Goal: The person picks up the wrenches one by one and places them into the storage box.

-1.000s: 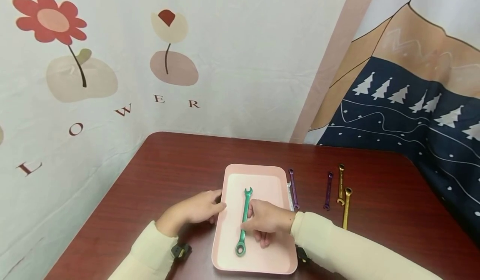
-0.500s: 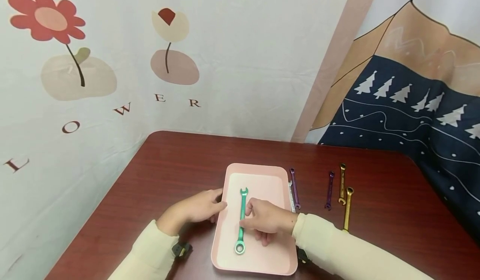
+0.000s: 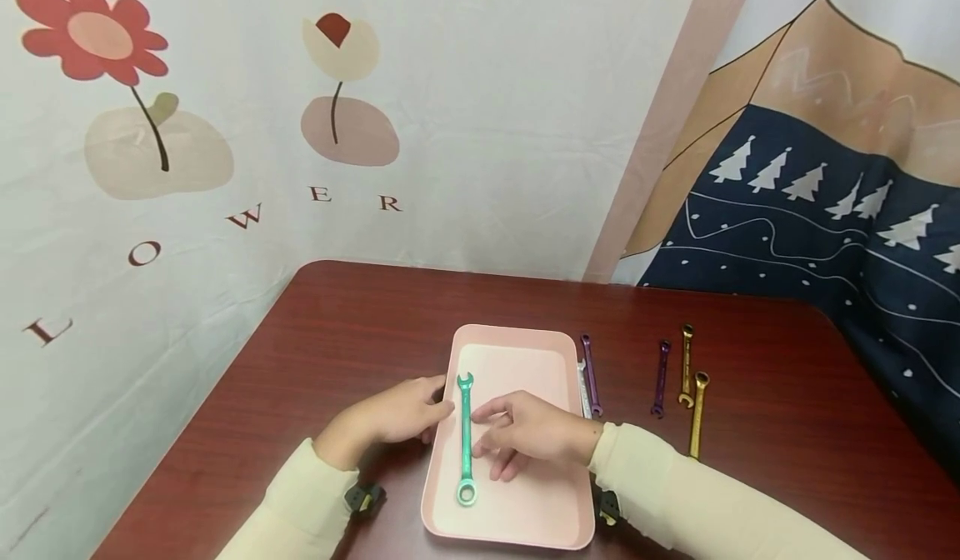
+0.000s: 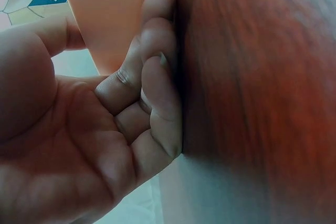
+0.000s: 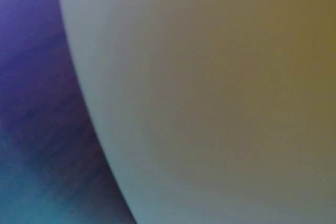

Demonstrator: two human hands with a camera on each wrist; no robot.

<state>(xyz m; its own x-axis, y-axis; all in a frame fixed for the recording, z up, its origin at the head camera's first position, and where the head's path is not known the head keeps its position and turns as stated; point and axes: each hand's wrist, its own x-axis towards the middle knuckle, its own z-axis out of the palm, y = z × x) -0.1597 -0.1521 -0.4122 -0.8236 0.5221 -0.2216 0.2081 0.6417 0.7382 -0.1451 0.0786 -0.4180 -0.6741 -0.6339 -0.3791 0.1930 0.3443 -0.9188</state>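
A green combination wrench [image 3: 466,443] lies lengthwise in the pink tray [image 3: 525,520], near its left side. Just right of the wrench hovers my right hand [image 3: 525,431], fingers loosely spread and holding nothing; whether a fingertip touches the wrench I cannot tell. My left hand [image 3: 393,414] holds the tray's left rim, thumb over the edge. In the left wrist view the thumb reaches over the tray wall [image 4: 113,9], and curled fingers [image 4: 157,82] rest against its outside, low by the table. The right wrist view shows only a blurred pale surface, probably the tray, and some table.
Right of the tray lie a purple wrench [image 3: 591,377] and a silver wrench [image 3: 583,389], partly hidden by the tray. Farther right are another purple wrench [image 3: 660,379] and two gold wrenches, one upper [image 3: 686,368] and one lower [image 3: 698,414], on the dark red table [image 3: 360,318].
The green wrench has shifted left in the tray and now lies straighter. My right hand has let go of it, and its fingers have loosened. The left hand stays on the rim.
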